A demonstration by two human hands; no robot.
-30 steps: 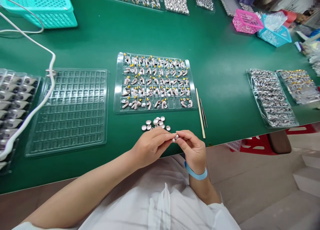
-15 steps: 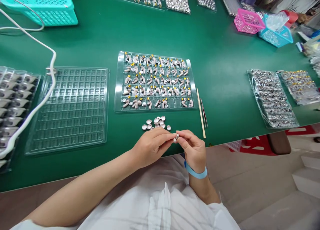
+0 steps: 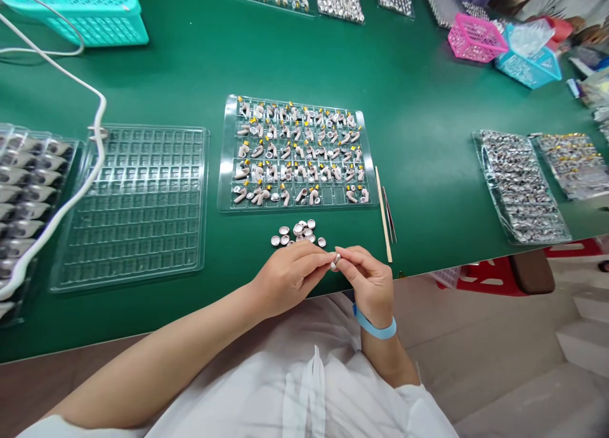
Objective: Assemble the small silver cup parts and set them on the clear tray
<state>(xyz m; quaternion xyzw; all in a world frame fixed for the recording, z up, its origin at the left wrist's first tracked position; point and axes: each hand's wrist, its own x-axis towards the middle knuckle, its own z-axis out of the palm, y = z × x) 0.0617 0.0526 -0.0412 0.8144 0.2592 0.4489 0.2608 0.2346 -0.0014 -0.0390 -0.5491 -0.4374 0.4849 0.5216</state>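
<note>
Near the table's front edge, my left hand and my right hand meet fingertip to fingertip. Both pinch a small shiny silver and whitish part, partly hidden by the fingers. A light blue band circles my right wrist. Just beyond my left hand lies a loose pile of small round silver caps. Behind the pile, a clear plastic tray holds rows of small curved pale pieces with yellow tabs. Right of the tray lie a wooden stick and dark tweezers.
An empty clear tray and a tray of silver-grey parts lie left, with a white cable across them. A turquoise basket stands far left. Rightward are filled trays, a pink basket, a blue basket and another person's hands.
My hands stay almost in place, still pinching the small part together. The view shifts very slightly. At the upper right, the other person's hands have moved a little.
</note>
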